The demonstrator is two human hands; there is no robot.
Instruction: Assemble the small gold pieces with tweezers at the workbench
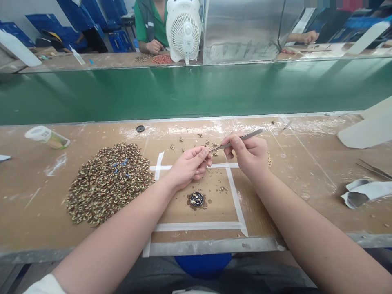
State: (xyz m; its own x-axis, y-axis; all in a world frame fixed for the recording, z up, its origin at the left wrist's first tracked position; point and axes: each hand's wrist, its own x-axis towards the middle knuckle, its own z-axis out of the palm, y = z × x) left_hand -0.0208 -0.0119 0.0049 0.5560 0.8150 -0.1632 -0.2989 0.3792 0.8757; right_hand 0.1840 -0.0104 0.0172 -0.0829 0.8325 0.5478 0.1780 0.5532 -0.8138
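My left hand [193,164] is closed in a pinch above the taped square on the table; whatever sits between its fingertips is too small to name. In my right hand [249,153] is a slim metal tool [245,136], perhaps tweezers, its tip meeting the left fingertips. Below the hands lies a small round dark dish [196,199] with pale bits in it and a brown stain around it. Several tiny metallic pieces [206,143] are scattered just beyond my hands. To the left spreads a big pile of small gold, cream and red pieces [107,188].
A clear plastic jar [47,136] lies at left, a black cap [140,128] farther back. Tweezers [375,169] and a torn white wrapper [366,192] lie at right, near a white bottle [367,126]. Beyond the green belt [153,94] stand a fan [184,30] and a co-worker [150,28].
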